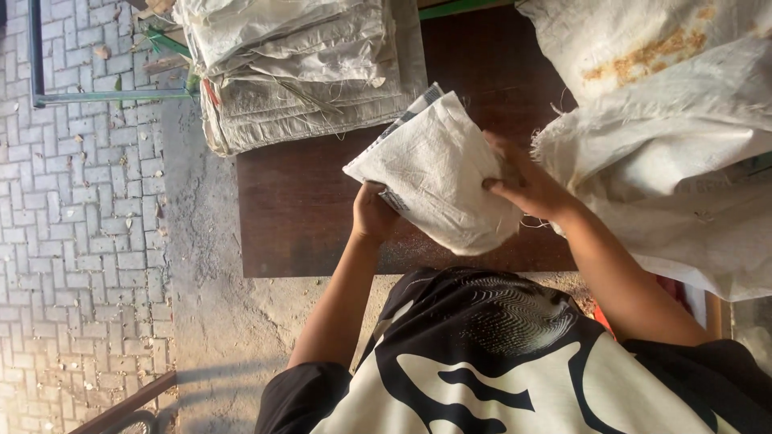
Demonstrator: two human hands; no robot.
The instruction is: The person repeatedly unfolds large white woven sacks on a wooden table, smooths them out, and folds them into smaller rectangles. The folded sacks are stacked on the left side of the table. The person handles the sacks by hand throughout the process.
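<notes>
Both hands, left hand [372, 214] and right hand [523, 183], grip a folded white sack [438, 173].

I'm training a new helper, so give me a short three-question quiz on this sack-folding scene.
1. True or false: both hands grip the folded white sack.
2. Where does the stack of folded sacks lie? A) on the brick paving B) at the far left corner of the dark table C) on the person's lap
3. Which hand is partly hidden under the sack?

Key: 1 true, the left hand and right hand both hold it. 2 B. 3 the left hand.
</notes>
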